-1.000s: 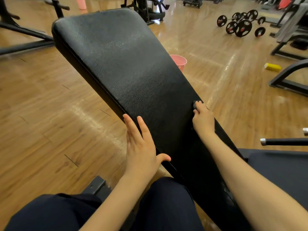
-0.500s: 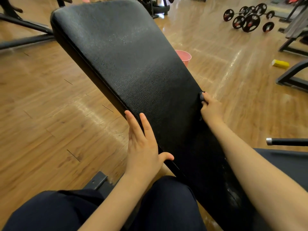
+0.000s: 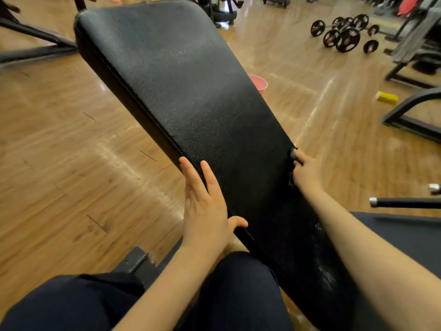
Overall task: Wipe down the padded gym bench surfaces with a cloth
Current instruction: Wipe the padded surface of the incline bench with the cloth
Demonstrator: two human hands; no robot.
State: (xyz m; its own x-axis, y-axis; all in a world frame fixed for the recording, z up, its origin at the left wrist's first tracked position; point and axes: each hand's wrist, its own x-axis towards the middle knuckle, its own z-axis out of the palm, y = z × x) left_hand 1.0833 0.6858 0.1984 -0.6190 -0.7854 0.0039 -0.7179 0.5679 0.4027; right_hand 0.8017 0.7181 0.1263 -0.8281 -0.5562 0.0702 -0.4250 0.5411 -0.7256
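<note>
1. Along the right edge of the padded bench back point(image 3: 191, 91), the right hand point(image 3: 306, 169) gripped a small dark wad, apparently the cloth point(image 3: 294, 154), its fingers curled round it and pressing it against the rim of the pad.
2. On the opposite edge the left hand point(image 3: 205, 206) lay with fingers straight and slightly spread, thumb out toward the pad, holding nothing; it looked to be steadying the bench back.
3. The pad itself ran tilted from the person's lap up and away toward the top of the view, black and grained.
4. Its upper half looked paler and dull, while the lower half, from about the level of the hands down, looked darker and glossier, with wet-looking streaks near the bottom by the right forearm. I judged the darker part to have been wiped already, though sheen from the lighting could account for some of it.
5. By that reading, the work stood perhaps halfway on this pad: the lower section and the right side edge were in hand, and the upper section and the top rim were left.
6. A second dark pad point(image 3: 405, 235) showed at lower right, behind the right arm; whether it had been cleaned could not be told.
7. A pink bucket point(image 3: 259, 83) stood on the wooden floor point(image 3: 59, 163) just behind the bench, partly hidden by it.
</note>
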